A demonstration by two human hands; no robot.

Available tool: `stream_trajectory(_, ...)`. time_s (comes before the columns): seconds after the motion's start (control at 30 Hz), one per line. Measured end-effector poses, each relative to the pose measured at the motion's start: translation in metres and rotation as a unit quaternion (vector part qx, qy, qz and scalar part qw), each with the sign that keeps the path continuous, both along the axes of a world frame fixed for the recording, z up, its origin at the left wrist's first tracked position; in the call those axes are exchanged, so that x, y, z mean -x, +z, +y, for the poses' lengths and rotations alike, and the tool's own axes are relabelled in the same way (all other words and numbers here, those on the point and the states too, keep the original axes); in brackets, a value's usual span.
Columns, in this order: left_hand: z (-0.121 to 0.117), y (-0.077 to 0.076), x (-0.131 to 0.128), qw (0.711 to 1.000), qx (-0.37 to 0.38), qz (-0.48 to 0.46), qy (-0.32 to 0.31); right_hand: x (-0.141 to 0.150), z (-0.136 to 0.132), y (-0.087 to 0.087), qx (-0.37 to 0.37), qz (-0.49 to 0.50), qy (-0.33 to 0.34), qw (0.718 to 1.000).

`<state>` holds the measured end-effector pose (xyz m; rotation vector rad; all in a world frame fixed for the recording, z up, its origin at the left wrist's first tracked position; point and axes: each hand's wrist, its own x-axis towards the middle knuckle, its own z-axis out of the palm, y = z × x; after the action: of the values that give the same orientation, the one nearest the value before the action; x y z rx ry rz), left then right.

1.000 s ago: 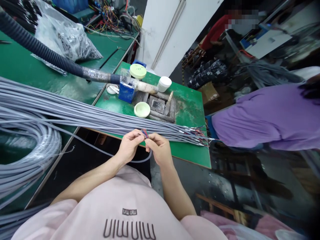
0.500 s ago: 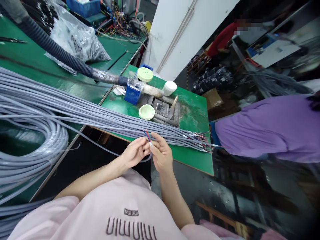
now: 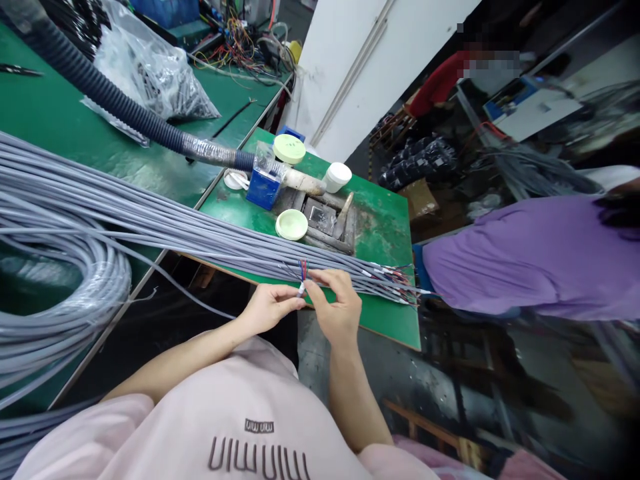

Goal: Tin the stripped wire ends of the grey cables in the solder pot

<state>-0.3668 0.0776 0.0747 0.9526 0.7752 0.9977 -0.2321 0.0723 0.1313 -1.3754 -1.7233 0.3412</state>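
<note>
Between my two hands stands the stripped end of a grey cable (image 3: 301,288), its thin red, blue and dark wires (image 3: 303,269) fanned upward from a white band. My left hand (image 3: 273,307) pinches the cable just below the band with thumb and fingers. From the other side, my right hand (image 3: 335,303) has its thumb and forefinger closed at the base of the coloured wires. Right behind my hands a long bundle of grey cables (image 3: 240,248) lies across the green table, with stripped ends (image 3: 400,283) at the right.
Beyond the bundle sit a solder pot (image 3: 323,219), a pale green dish (image 3: 292,225), a white cup (image 3: 337,177) and a blue box (image 3: 263,187) under a ribbed hose (image 3: 125,120). Coiled cable (image 3: 105,287) lies left. A person in purple (image 3: 525,260) is at the right.
My right hand has shifted slightly right and its grip has moved up to the wires. My left hand has turned to pinch the cable lower down. The wires are more spread.
</note>
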Motion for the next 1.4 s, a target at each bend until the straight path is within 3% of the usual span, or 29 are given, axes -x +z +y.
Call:
stream_trajectory(0.2, -0.004, 0.001, -0.003, 0.995, -0.046, 0.078, 0.051, 0.008, 0.011, 0.016, -0.077, -0.111, -0.011, 0.991)
stream_trajectory(0.4, -0.002, 0.000, -0.002, 0.992, -0.048, 0.098, 0.066, 0.014, 0.011, 0.017, -0.110, -0.122, -0.010, 0.986)
stream_trajectory(0.67, 0.005, 0.014, 0.004, 0.992, 0.095, -0.078, 0.039, -0.007, 0.004, 0.005, -0.142, -0.004, 0.039, 0.989)
stream_trajectory(0.83, 0.016, 0.035, 0.011, 0.965, 0.167, -0.202, 0.022, -0.020, 0.001, -0.012, -0.175, -0.107, 0.130, 0.970)
stream_trajectory(0.93, 0.019, 0.045, 0.008, 0.950, 0.177, -0.258, -0.011, -0.015, -0.002, -0.013, -0.215, -0.139, 0.167, 0.952)
stream_trajectory(1.03, 0.013, 0.052, 0.006, 0.950, 0.157, -0.270, -0.026, -0.015, 0.002, -0.009, -0.252, -0.135, 0.137, 0.948)
stream_trajectory(1.1, 0.005, 0.056, 0.010, 0.960, 0.103, -0.260, -0.028, -0.020, 0.011, -0.004, -0.275, -0.126, 0.099, 0.948)
stream_trajectory(1.17, -0.003, 0.062, 0.021, 0.969, 0.029, -0.230, -0.087, -0.029, 0.024, 0.002, -0.309, -0.109, 0.050, 0.944)
stream_trajectory(1.23, -0.010, 0.069, 0.035, 0.957, -0.052, -0.175, -0.225, -0.040, 0.038, 0.009, -0.340, -0.090, -0.006, 0.936)
stream_trajectory(1.33, -0.013, 0.073, 0.049, 0.880, -0.177, -0.079, -0.434, -0.053, 0.055, 0.022, -0.342, -0.072, -0.066, 0.935)
stream_trajectory(1.4, -0.013, 0.068, 0.048, 0.828, -0.265, -0.023, -0.494, -0.059, 0.062, 0.030, -0.320, -0.069, -0.090, 0.941)
